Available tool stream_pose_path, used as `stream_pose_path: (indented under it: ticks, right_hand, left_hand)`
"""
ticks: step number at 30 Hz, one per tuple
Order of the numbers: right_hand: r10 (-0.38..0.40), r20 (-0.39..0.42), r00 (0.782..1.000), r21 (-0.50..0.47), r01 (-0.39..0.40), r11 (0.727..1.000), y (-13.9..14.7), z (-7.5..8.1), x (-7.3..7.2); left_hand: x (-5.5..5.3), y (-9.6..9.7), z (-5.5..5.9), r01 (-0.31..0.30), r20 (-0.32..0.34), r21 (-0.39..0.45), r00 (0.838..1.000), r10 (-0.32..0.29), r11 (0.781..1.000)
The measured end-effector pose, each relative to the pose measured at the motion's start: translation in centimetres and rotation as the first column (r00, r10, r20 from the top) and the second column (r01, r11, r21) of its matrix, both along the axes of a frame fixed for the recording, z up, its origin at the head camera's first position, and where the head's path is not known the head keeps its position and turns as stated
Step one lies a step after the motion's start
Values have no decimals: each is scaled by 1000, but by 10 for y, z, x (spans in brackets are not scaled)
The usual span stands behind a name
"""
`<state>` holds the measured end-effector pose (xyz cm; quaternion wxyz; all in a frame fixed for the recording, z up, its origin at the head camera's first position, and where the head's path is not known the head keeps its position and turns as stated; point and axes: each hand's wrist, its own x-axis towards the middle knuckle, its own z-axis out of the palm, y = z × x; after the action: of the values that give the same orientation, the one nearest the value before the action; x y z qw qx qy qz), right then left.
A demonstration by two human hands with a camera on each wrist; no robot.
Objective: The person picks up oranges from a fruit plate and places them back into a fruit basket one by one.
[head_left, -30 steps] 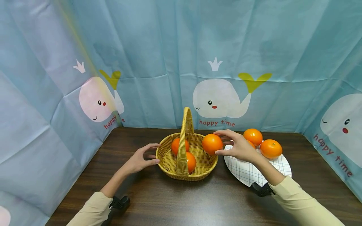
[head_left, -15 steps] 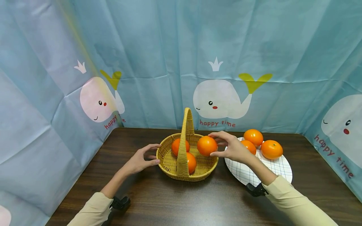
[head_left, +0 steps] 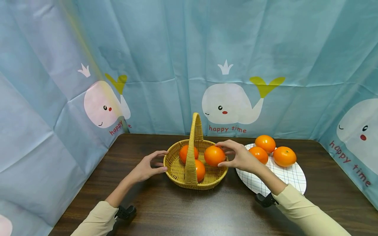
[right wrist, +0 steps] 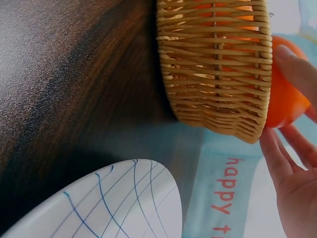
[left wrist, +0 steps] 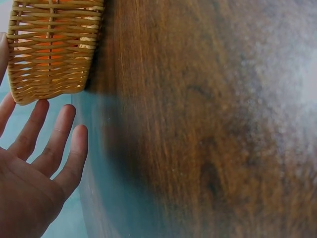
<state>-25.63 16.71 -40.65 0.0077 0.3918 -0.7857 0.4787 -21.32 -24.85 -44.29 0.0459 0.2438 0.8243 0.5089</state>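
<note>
A yellow wicker basket with a tall arched handle stands on the table, two oranges lying inside it. My right hand holds another orange between thumb and fingertips, low over the basket's right end. In the right wrist view, that orange shows above the woven rim, partly hidden behind it. My left hand is at the basket's left end, thumb and fingertips at the rim. The left wrist view shows the left hand's fingers spread and fairly straight, some tips against the wickerwork.
Right of the basket lies a white plate with blue grid lines, bearing three oranges. A blue curtain with whale prints hangs behind and beside the dark wooden table.
My right hand has moved left and then down with its orange, from the basket's right rim to inside the rim line. The left hand and the basket stay where they were.
</note>
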Motion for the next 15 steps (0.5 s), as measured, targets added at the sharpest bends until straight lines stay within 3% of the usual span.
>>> stream_pose_path:
  ticks: [15]
  right_hand:
    - [14,-23,1000,52,-13,999,3,-1,0]
  left_hand:
    - [0,1,1,3,-1,0,1000,-3,1000]
